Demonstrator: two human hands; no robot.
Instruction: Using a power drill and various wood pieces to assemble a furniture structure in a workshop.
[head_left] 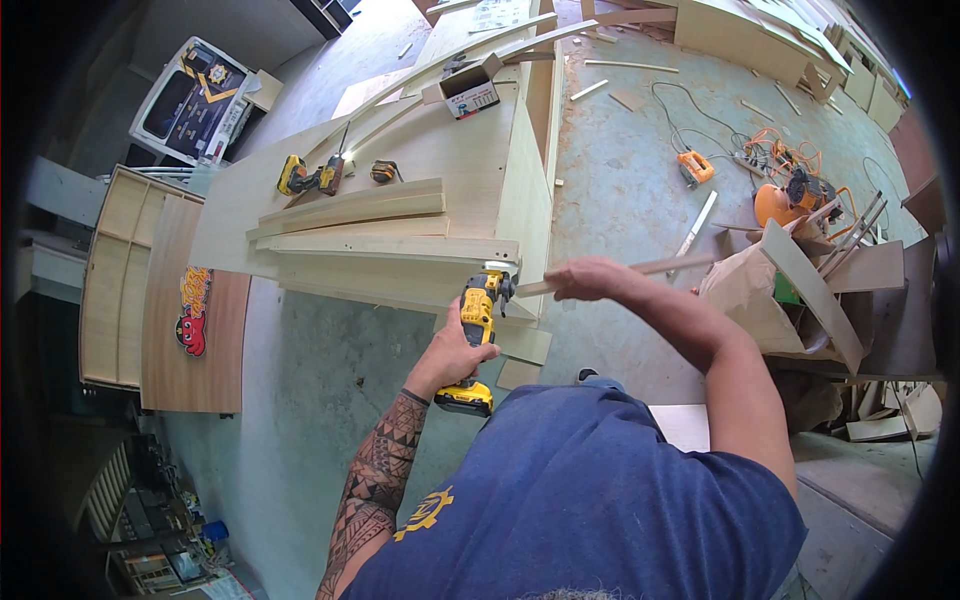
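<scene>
My left hand [455, 352] is wrapped round the body of a yellow and black cordless oscillating multi-tool [478, 308], its battery toward me. The tool's head reaches the near right corner of the plywood-topped workbench [480, 170], beside the end of a long pale board [390, 245]. Just right of the tool, my right hand [582, 279] is closed on a thin wooden strip [655, 266], which sticks out on both sides of it. The strip's left end comes close to the tool's head; whether they touch, I cannot tell.
On the bench lie a cordless drill [330, 175], a tape measure [384, 171], an open cardboard box [472, 98] and several boards. An orange tool [694, 168] with cables lies on the floor to the right, near a bin of wood offcuts [765, 290]. A wood panel [195, 340] stands left.
</scene>
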